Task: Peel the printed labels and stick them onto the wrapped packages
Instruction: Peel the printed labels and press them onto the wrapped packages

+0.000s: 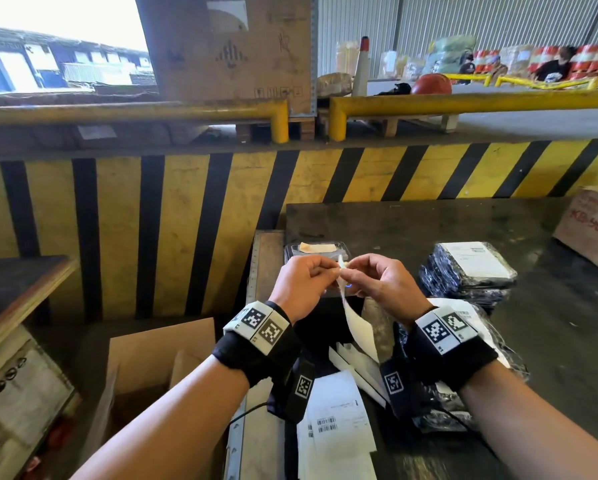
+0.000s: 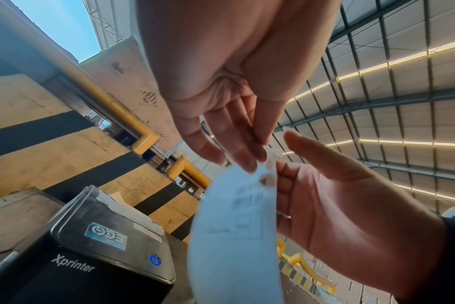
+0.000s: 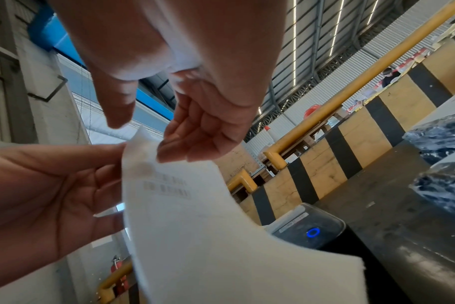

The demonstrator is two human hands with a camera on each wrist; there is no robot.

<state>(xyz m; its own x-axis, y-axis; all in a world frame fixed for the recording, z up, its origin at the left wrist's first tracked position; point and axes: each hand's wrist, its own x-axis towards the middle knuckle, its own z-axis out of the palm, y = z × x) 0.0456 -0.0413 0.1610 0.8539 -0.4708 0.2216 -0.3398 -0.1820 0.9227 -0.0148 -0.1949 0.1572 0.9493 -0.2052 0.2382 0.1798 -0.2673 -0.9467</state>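
Note:
A white printed label (image 1: 358, 323) hangs in the air above the black label printer (image 2: 91, 246), its print blurred. My left hand (image 1: 332, 269) and my right hand (image 1: 352, 270) both pinch the label's top edge, close together, where a corner of the sheet curls. In the left wrist view the left hand (image 2: 255, 158) grips the label (image 2: 234, 226) from above. In the right wrist view the right hand (image 3: 143, 137) pinches the label (image 3: 195, 226) between thumb and forefinger. A stack of black wrapped packages (image 1: 463, 275) with a label on top lies right of my hands.
Loose printed labels (image 1: 335, 417) lie on the dark table (image 1: 550, 323) below my wrists. Another wrapped package (image 1: 484, 327) sits under my right wrist. An open cardboard box (image 1: 152, 358) stands at lower left, another carton (image 1: 591, 223) at far right. A yellow-black striped wall (image 1: 186, 220) is behind.

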